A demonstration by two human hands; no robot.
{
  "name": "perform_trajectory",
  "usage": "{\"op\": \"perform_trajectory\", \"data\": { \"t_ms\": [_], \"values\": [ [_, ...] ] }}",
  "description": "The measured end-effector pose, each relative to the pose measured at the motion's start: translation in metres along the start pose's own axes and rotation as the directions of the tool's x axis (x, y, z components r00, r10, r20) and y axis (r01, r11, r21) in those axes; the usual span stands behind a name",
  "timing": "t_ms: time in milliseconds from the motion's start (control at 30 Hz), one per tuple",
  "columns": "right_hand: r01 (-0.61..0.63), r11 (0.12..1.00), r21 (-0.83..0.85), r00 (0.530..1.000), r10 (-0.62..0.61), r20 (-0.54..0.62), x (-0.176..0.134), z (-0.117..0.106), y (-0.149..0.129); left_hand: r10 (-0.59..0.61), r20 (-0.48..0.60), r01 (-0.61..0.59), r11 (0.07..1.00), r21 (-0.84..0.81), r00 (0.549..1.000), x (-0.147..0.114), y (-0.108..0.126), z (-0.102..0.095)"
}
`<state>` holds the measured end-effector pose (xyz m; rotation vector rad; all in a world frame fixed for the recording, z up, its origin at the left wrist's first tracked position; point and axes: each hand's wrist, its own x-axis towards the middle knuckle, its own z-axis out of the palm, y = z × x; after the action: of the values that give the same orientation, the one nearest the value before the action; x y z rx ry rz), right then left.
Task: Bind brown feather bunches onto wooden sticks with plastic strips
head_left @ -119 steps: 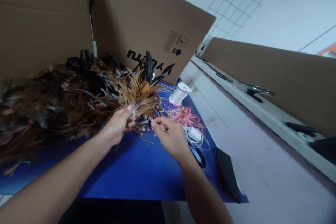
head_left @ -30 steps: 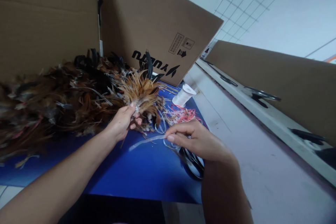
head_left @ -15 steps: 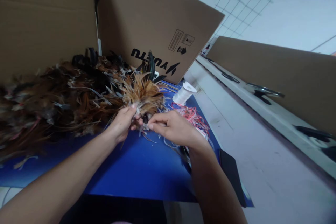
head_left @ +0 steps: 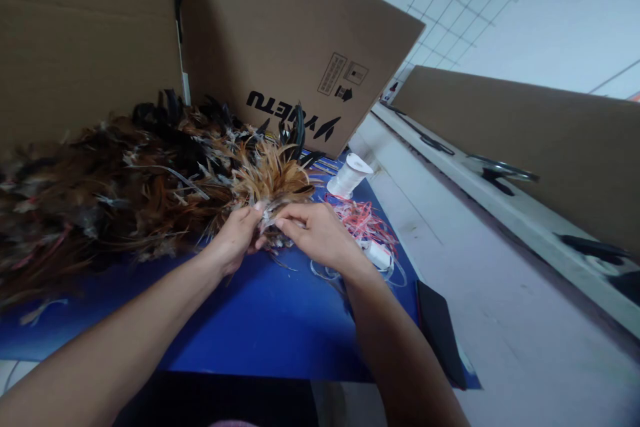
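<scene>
A bundle of tan and brown feathers (head_left: 273, 170), with a few dark ones on its far side, is gripped near its pale base by my left hand (head_left: 237, 237). My right hand (head_left: 317, 230) is closed in a pinch at that same base, thumb and forefinger against the whitish quill ends. Whether a thread lies in the pinch is too small to make out. To the left, a large heap of brown and black feathers (head_left: 125, 193) spreads over the blue tabletop (head_left: 260, 327).
A white spool (head_left: 350, 175) stands behind a tangle of red and white strings (head_left: 367, 220). Another white spool (head_left: 377, 255) lies nearer. A dark flat object (head_left: 440, 333) rests at the table's right edge. Cardboard panels (head_left: 290, 27) rise behind the heap.
My right hand has moved left and slightly up, closer to my left hand at the bundle's base. The nearer white spool now shows more. My left hand keeps its hold.
</scene>
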<state>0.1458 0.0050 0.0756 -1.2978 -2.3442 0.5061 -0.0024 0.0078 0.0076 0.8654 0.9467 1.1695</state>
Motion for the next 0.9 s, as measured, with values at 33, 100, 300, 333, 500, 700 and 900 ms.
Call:
{"op": "perform_trajectory", "data": {
  "t_ms": [33, 100, 300, 333, 500, 700, 900],
  "values": [
    [-0.012, 1.0, -0.016, 1.0, 0.011, -0.026, -0.001, -0.002, 0.001, -0.002, -0.017, 0.002, 1.0, 0.008, 1.0, 0.0, 0.0, 0.0],
    [-0.042, 0.998, -0.043, 0.996, 0.038, -0.079, -0.002, -0.008, 0.004, -0.003, -0.042, 0.005, 1.0, 0.026, 0.999, 0.001, -0.001, -0.001],
    [-0.105, 0.99, -0.098, 0.971, 0.08, -0.225, -0.008, -0.025, 0.012, 0.055, -0.041, -0.05, 0.993, 0.103, 0.998, 0.004, -0.007, -0.004],
    [-0.111, 0.989, -0.102, 0.967, 0.084, -0.239, -0.008, -0.026, 0.014, 0.067, -0.041, -0.062, 0.991, 0.122, 0.997, 0.003, -0.008, -0.004],
    [-0.168, 0.977, -0.13, 0.954, 0.128, -0.272, -0.011, -0.032, 0.016, 0.118, -0.033, -0.107, 0.963, 0.249, 0.992, 0.002, -0.009, -0.004],
    [-0.136, 0.954, -0.267, 0.952, 0.052, -0.301, -0.018, -0.034, 0.005, 0.333, 0.016, -0.278, 0.758, 0.591, 0.943, 0.003, -0.01, -0.007],
    [0.082, 0.842, -0.533, 0.98, -0.166, -0.112, -0.013, -0.042, -0.021, 0.374, 0.14, -0.354, 0.599, 0.718, 0.917, -0.008, -0.007, 0.0]
  ]
}}
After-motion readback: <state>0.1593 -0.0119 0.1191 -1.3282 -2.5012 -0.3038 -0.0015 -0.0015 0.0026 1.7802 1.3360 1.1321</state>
